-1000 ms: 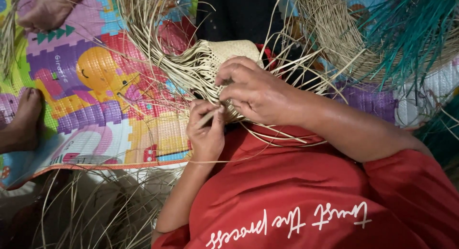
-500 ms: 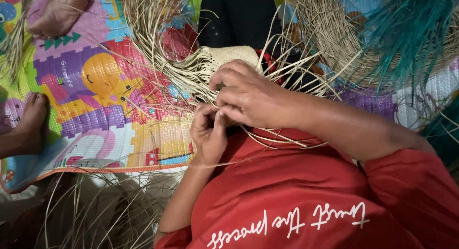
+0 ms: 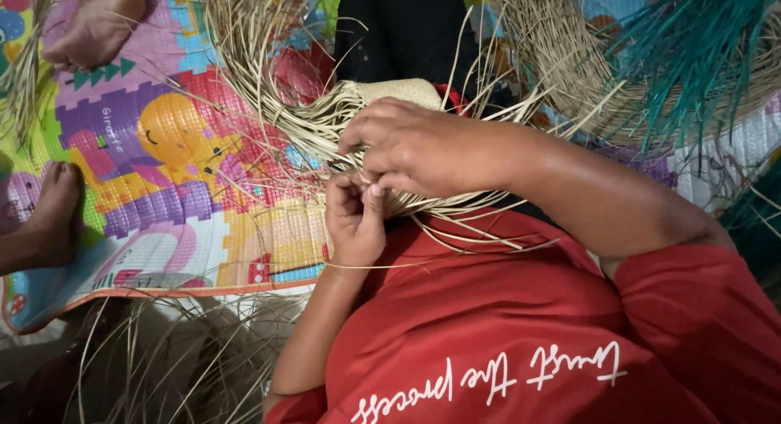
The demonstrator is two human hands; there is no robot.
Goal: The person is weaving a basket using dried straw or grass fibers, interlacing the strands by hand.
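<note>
A partly woven pale straw piece (image 3: 396,91) rests in my lap above my red shirt, with loose strands (image 3: 268,107) fanning out to its left. My right hand (image 3: 419,151) lies over its lower edge, fingers curled and pinching thin strands. Just below it, my left hand (image 3: 354,220) has its fingertips closed on strands at the same spot. The two hands touch at the fingertips. The weave under my right hand is hidden.
A colourful foam play mat (image 3: 163,172) covers the floor to the left. Another person's bare feet rest on it, one at the top left (image 3: 89,29) and one at the left edge (image 3: 50,220). Teal-dyed straw (image 3: 691,58) and natural straw (image 3: 553,66) lie top right; more straw (image 3: 163,359) bottom left.
My left hand has risen a little and closed its fingertips against my right hand's fingers. My right hand has shifted slightly over the weave's edge.
</note>
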